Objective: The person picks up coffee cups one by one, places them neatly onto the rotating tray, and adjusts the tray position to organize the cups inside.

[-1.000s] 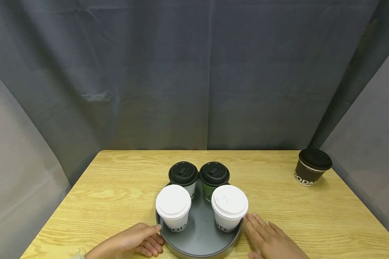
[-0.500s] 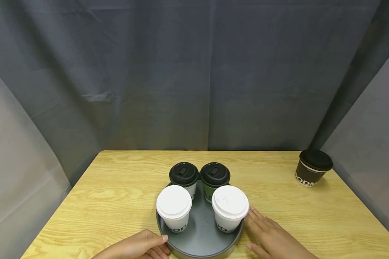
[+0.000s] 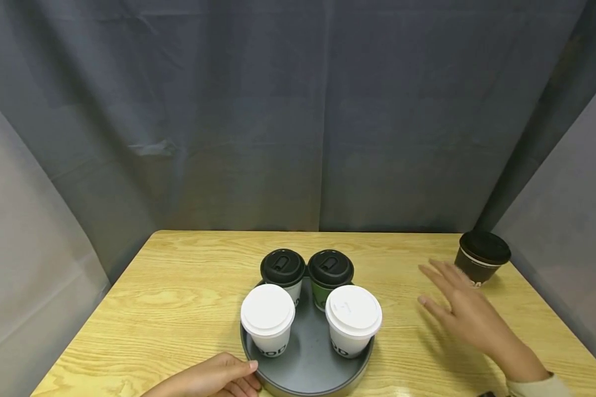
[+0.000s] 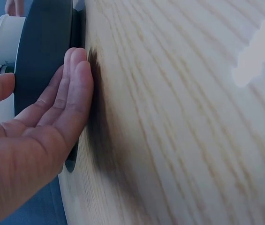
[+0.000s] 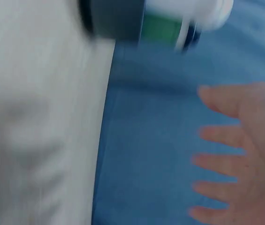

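Observation:
In the head view a round dark grey tray (image 3: 308,368) sits at the table's front. On it stand two white-lidded paper cups (image 3: 267,311) (image 3: 354,311) in front and two black-lidded cups (image 3: 283,268) (image 3: 330,268) behind, one white-bodied, one green. My left hand (image 3: 218,376) touches the tray's left side, thumb at the rim; in the left wrist view its fingers (image 4: 71,89) lie nearly straight along the outer wall. My right hand (image 3: 464,311) hangs over the table with fingers spread, holding nothing. Just beyond it stands a black cup with black lid (image 3: 483,256), partly covered by the hand.
The wooden table (image 3: 189,286) ends at a grey curtain (image 3: 248,138) behind. Pale grey panels flank it at left (image 3: 25,264) and right (image 3: 566,209). The black cup stands near the table's far right corner. The right wrist view is blurred.
My right hand has left the tray's right side and moved right and away from me, toward the black cup. My left hand shifted slightly right along the tray, then stayed. The cups keep their places.

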Demonstrator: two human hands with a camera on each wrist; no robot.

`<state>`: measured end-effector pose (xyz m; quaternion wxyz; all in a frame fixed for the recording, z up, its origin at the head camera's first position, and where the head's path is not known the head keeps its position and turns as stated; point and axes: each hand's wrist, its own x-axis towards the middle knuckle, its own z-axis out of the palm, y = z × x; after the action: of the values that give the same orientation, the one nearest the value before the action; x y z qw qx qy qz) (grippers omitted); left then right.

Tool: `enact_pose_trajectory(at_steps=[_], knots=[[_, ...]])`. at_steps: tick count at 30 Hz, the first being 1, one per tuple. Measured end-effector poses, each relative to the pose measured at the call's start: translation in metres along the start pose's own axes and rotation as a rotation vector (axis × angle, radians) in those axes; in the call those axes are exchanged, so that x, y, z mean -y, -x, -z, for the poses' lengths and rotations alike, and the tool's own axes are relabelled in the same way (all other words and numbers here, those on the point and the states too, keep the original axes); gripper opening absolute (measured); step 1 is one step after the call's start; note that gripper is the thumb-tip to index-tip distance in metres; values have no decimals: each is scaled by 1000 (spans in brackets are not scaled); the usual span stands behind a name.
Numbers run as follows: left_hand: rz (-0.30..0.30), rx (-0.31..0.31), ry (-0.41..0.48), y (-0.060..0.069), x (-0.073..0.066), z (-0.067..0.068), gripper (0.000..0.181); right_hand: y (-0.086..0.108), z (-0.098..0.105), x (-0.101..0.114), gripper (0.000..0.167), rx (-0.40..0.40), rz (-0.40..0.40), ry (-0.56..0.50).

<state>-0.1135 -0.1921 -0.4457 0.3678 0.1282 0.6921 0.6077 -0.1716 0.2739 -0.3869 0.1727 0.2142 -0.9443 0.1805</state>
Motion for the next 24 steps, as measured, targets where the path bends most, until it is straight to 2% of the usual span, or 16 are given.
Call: enact_pose_trajectory(at_steps=[2,4,7,11,16,19,24], knots=[[6,-2,-7,0,0,0,53,-9,5,-23,62,-119,-34,11],[11,-4,-14,0,0,0,53,-17,8,-45,64,-203,-103,14],[13,-5,-17,1,0,0,53,-25,11,-73,72,-243,-249,-5],[-1,2,-7,1,-1,-1,54,-34,11,-105,83,-202,-389,-19],[-17,8,-6,2,-1,-1,55,-39,8,-131,90,-127,-468,-24],[-15,8,-11,2,-1,-1,55,-41,7,-137,88,-93,-479,-24],[2,-3,-22,2,-2,0,55,-46,7,-142,84,-76,-451,-20]])
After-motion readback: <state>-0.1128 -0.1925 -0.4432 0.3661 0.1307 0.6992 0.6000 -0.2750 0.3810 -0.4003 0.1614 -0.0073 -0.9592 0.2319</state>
